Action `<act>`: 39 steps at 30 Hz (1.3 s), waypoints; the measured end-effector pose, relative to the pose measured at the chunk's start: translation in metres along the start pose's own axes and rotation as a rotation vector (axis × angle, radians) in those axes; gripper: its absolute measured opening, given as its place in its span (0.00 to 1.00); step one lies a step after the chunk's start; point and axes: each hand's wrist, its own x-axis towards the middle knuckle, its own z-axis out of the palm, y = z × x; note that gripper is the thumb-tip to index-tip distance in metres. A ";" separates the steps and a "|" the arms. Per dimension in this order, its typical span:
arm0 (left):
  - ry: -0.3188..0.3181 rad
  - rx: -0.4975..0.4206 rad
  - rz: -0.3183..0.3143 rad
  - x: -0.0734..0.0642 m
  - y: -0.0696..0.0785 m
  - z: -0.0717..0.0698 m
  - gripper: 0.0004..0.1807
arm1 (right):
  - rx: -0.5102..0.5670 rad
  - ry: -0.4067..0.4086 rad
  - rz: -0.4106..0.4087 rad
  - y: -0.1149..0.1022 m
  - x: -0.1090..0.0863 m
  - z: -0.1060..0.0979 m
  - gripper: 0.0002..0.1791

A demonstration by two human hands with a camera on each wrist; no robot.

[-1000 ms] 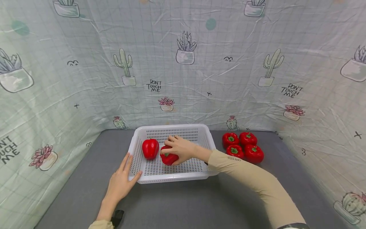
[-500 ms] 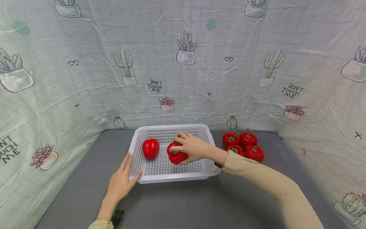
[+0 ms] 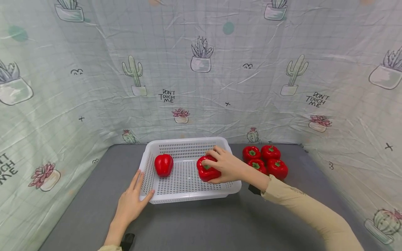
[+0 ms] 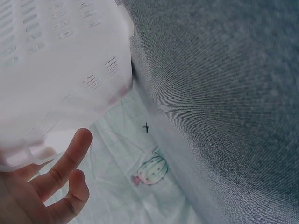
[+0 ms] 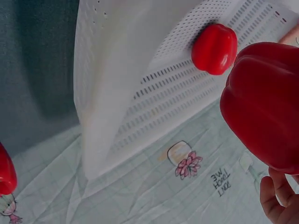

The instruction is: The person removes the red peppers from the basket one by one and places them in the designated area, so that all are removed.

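A red bell pepper (image 3: 203,171) with a green stem is held from above by my right hand (image 3: 230,168) over the right part of the white basket (image 3: 193,197). In the right wrist view, the held bell pepper (image 5: 261,105) appears large, above the basket's rim. Another red bell pepper (image 3: 164,165) lies on its side in the left part of the basket. My left hand (image 3: 129,204) rests against the basket's left rim, fingers along the side and thumb at the front corner. The left wrist view shows its fingers (image 4: 70,156) stretched beside the basket's wall.
Several red bell peppers (image 3: 270,153) stand grouped on the grey table (image 3: 194,226), right of the basket. A patterned cloth (image 3: 201,87) hangs behind the table and along both sides.
My right hand has lifted the bell pepper and moved it to the right, away from the other one in the basket. The left hand stays at the rim.
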 end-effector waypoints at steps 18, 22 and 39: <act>-0.004 0.001 -0.004 0.001 0.000 0.000 0.40 | 0.028 0.143 0.166 0.004 -0.046 0.000 0.40; -0.005 -0.001 -0.006 0.001 -0.001 0.001 0.40 | 0.029 0.151 0.214 0.004 -0.057 0.000 0.43; 0.005 -0.010 0.004 0.000 -0.002 0.002 0.40 | 0.070 0.253 0.341 0.012 -0.109 0.003 0.41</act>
